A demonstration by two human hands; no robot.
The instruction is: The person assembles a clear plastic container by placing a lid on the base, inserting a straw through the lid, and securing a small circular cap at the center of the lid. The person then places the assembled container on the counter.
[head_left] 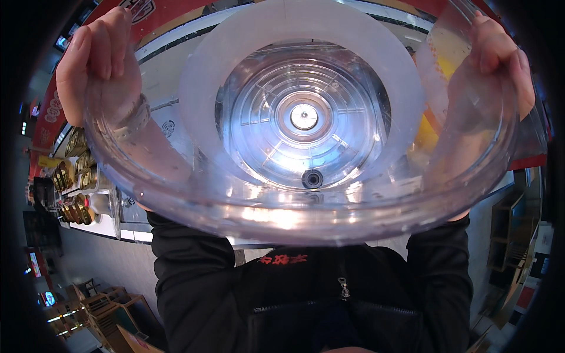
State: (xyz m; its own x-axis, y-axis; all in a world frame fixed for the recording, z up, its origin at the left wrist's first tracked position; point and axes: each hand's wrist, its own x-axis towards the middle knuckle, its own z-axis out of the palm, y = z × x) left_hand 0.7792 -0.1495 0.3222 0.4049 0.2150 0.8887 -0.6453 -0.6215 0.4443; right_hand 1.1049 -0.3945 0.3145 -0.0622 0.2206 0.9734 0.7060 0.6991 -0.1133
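A large clear plastic tub (282, 226) with a thick rounded rim is held up close before me, filling the middle of the view. My left hand (97, 62) is wrapped over its rim on the left. Opposite it, my right hand (503, 62) grips the rim on the right. Both forearms show blurred through the clear wall. A frosted, pale ring (200, 94) surrounds a shiny round base (271, 138) with concentric ridges, a bright centre and a small dark round fitting (312, 178). Whether this base belongs to the tub or lies beneath it, I cannot tell.
Behind the tub runs a light counter (170, 88) with a red band beyond it. Several gold-lidded jars (73, 176) stand at the left. Something yellow (428, 132) shows through the plastic at the right. Wooden chairs (120, 306) stand at the lower left.
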